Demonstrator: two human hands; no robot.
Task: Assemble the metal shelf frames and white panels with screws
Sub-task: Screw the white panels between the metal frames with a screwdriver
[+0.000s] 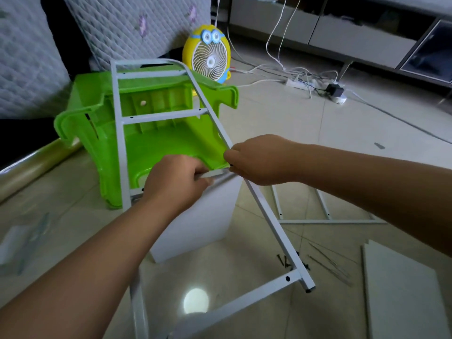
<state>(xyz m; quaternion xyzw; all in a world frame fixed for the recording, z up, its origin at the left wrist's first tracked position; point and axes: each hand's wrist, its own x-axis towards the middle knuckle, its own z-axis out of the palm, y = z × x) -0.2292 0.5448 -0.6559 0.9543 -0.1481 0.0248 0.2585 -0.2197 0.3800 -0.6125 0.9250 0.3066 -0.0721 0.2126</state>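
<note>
Metal frame [269, 223] leans against the green stool [156, 148], long axis running away from it toward the person. White panel [200, 223] stands just before the stool. Left hand [176, 177] grips the frame's crossbar. Right hand [256, 160] pinches the rail at the joint and is probably nearer for the screw.

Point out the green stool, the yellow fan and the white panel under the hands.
green stool [156, 148]: head view, its inner surface.
yellow fan [210, 60]: head view, centre of white grille.
white panel [195, 223]: head view, its flat face.

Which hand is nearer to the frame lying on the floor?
Right. The right hand, on the tilted frame's rail, is up-left of the floor frame; the left hand grips the crossbar farther left.
</note>
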